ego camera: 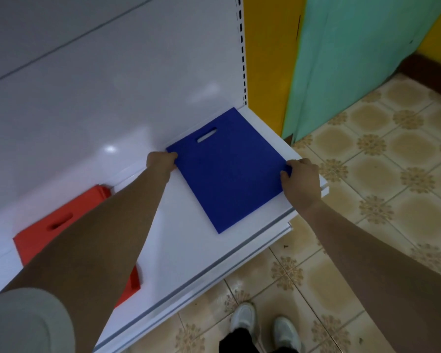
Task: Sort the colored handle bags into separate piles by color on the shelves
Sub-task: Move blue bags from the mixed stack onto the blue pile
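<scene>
Both arms extended over white shelf (188, 250). Left hand (160, 161) gripping far-left edge of blue bag (229, 174), fingers curled round it. Right hand (302, 182) pinching right edge, thumb on top. Bag flat on shelf. Red bags (58, 225) stacked left, partly under forearm.

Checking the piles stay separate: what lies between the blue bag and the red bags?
In the head view, bare white shelf, crossed above by the left forearm.
</scene>
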Demonstrator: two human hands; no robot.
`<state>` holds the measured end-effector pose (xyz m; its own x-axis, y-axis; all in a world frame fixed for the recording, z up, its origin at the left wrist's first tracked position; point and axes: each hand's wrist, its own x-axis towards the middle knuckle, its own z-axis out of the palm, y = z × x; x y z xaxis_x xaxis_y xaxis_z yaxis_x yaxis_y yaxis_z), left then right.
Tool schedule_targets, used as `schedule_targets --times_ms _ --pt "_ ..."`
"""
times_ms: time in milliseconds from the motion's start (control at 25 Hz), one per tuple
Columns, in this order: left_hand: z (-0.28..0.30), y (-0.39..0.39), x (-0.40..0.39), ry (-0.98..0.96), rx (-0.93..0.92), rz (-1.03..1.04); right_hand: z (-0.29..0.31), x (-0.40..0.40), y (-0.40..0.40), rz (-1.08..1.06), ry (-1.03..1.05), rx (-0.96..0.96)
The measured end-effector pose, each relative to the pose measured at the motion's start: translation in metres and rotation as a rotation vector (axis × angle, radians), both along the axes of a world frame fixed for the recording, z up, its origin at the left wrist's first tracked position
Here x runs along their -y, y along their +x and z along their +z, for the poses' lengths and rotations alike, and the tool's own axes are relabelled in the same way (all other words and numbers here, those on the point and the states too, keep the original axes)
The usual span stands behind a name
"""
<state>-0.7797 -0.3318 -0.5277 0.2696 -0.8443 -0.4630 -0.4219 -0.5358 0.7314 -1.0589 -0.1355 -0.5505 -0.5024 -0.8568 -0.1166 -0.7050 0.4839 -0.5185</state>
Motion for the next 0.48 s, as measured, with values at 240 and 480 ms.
schedule_targets --times_ms 240,480 --pt "0.063 -0.006 -0.059 -0.091 0.339 -0.320 0.059 -0.035 0.023 0.077 0.061 -0.010" --pt "0.185 -0.011 -0.171 -0.222 0.311 -0.590 0.192 -0.123 0.091 0.183 -0.198 0.201"
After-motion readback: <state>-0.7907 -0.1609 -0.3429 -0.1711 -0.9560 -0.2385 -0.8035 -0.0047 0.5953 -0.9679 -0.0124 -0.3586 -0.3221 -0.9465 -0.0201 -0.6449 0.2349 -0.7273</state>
